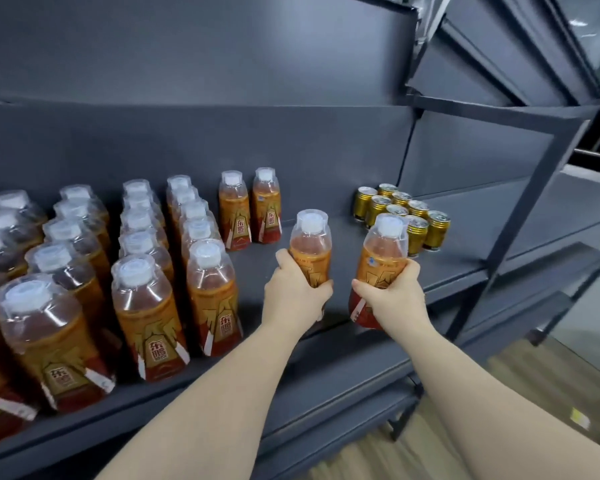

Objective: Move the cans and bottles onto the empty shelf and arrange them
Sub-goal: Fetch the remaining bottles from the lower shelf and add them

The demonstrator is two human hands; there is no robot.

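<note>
Amber drink bottles with clear overcaps and orange-and-red labels stand in rows (136, 254) front to back over the left part of a dark grey metal shelf (329, 362). Just to their right, against the back panel, two more bottles of the same kind (250, 209) stand side by side. Further right, near the shelf's end, a cluster of gold cans (407, 213) stands upright and close together. Between the rows and the cans, both bare arms reach in from below. The left hand (293, 289) is wrapped round the lower body of one bottle (309, 242), which is upright, its base hidden behind the hand. The right hand (394, 289) grasps a second bottle (381, 251) round its middle, leaning slightly, its top partly in front of the cans. Whether either held bottle touches the shelf cannot be told. To the right stands a neighbouring grey shelf unit (534, 209), with a pale wooden floor (499, 393) below.
</note>
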